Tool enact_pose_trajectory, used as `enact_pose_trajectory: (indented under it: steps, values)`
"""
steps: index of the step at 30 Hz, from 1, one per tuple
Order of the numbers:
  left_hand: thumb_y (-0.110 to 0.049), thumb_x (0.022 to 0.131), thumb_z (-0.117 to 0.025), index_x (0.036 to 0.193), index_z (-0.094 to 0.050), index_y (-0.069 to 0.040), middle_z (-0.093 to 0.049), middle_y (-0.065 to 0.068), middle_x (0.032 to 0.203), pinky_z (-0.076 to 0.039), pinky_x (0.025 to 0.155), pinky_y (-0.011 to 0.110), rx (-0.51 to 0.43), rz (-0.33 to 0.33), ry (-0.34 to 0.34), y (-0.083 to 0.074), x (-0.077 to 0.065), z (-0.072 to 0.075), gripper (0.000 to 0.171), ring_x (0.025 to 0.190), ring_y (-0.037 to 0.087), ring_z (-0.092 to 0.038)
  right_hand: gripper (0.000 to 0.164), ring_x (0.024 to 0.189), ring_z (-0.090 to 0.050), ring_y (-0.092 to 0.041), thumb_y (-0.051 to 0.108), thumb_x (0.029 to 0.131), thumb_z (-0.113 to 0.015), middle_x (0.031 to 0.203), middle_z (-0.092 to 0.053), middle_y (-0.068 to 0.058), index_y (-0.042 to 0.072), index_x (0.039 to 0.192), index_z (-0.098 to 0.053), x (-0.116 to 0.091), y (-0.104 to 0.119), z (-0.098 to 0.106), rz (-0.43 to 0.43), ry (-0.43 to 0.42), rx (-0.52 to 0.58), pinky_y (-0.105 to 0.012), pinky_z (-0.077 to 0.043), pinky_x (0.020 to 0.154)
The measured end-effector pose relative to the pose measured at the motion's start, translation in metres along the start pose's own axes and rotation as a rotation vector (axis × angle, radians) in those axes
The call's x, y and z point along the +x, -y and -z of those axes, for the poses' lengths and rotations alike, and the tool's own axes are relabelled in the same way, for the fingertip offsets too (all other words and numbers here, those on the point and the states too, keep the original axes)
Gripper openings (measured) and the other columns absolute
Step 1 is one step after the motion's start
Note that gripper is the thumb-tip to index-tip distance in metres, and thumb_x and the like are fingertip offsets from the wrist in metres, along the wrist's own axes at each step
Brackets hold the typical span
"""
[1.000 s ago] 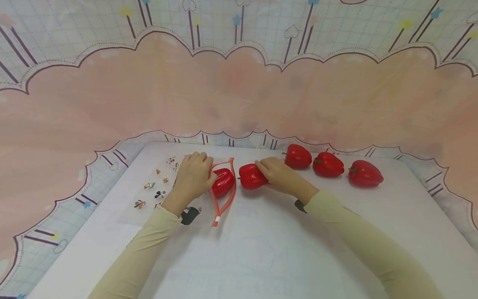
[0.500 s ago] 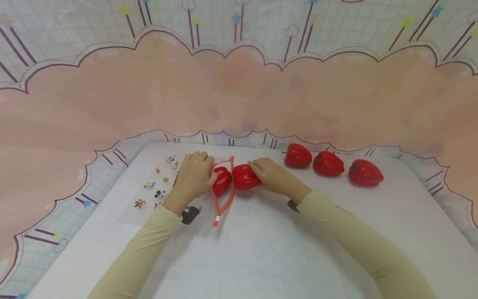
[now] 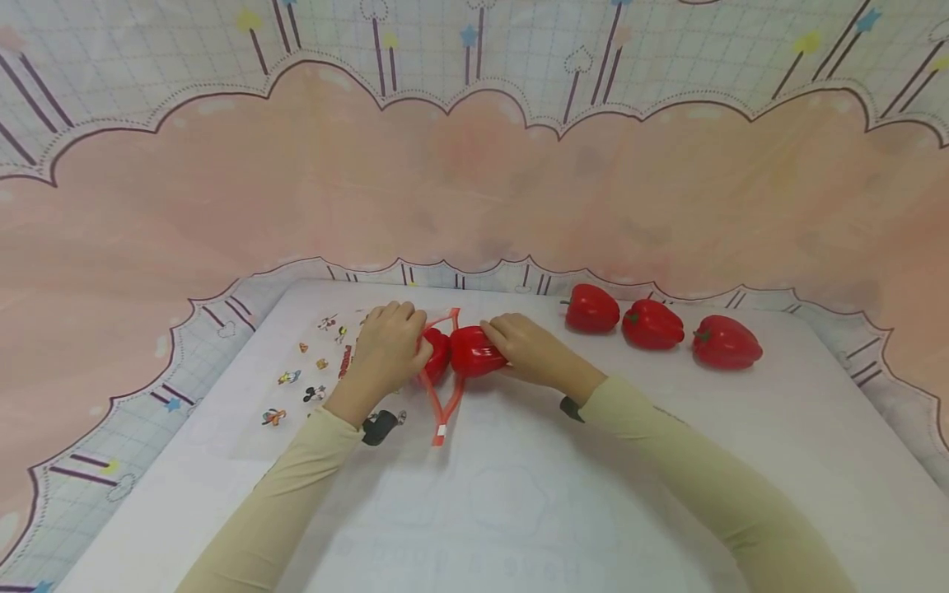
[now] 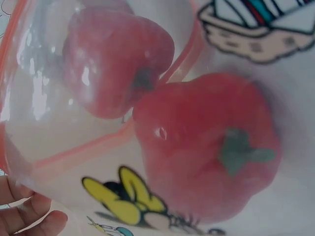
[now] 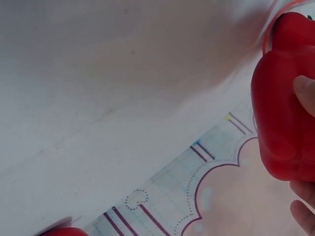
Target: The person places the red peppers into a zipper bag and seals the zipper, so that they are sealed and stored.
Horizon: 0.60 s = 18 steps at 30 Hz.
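1. White table [image 3: 519, 511]: holds everything here.
2. Clear printed bag [image 3: 315, 394]: on the table's left part, red-rimmed mouth spread.
3. Left hand [image 3: 390, 346]: fingers curled, gripping the bag's rim.
4. Right hand [image 3: 522, 350]: fingers curled round a red pepper [image 3: 474, 352] at the mouth.
5. Inner pepper [image 3: 438, 361]: inside the bag.
6. Three more peppers [image 3: 652, 324]: back right.

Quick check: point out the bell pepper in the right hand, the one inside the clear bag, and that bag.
Held red bell pepper [image 3: 470, 352], head view: on its glossy side.
Bagged red bell pepper [image 3: 438, 354], head view: on its exposed side.
Orange-edged clear bag [image 3: 443, 417], head view: near end of its orange rim.
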State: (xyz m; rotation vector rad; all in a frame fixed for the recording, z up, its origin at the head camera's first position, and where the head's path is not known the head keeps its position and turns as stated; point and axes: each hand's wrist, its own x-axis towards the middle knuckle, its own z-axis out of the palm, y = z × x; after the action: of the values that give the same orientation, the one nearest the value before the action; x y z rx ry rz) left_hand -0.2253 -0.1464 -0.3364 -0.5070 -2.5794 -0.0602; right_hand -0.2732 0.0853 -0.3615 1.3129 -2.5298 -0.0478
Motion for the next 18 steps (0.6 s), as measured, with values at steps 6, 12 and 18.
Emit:
enact_pose_trajectory:
  steps: [6,12,18]
  values:
    - [-0.016,0.079,-0.061,0.09,-0.062,-0.003,-0.061,0.011,0.083,-0.05,0.079,0.039,0.005,-0.005,-0.002,-0.0003,-0.0001,0.0011,0.017,0.08,0.026,-0.056,0.072,0.113,-0.058,-0.025,0.026,0.072,-0.08,0.123,-0.06,-0.011,0.005,0.133,-0.05,0.001,0.0026,0.0015,0.002,-0.011,0.001,-0.033,-0.052,0.092]
    - [-0.014,0.078,-0.061,0.09,-0.063,-0.003,-0.061,0.011,0.081,-0.05,0.076,0.039,0.005,-0.016,-0.021,0.001,0.0004,0.0013,0.016,0.078,0.026,-0.056,0.072,0.112,-0.058,-0.023,0.027,0.071,-0.08,0.122,-0.061,-0.01,0.006,0.133,-0.05,0.0017,0.0023,-0.0019,0.018,-0.028,0.004,-0.031,-0.052,0.091]
    - [-0.014,0.079,-0.063,0.093,-0.063,-0.002,-0.062,0.012,0.083,-0.05,0.077,0.039,0.001,-0.01,-0.018,0.0014,0.0007,0.0018,0.018,0.079,0.026,-0.057,0.073,0.112,-0.058,-0.023,0.027,0.071,-0.081,0.122,-0.06,-0.01,0.006,0.133,-0.05,0.004,0.0037,-0.0049,0.032,-0.054,0.018,-0.031,-0.052,0.091]
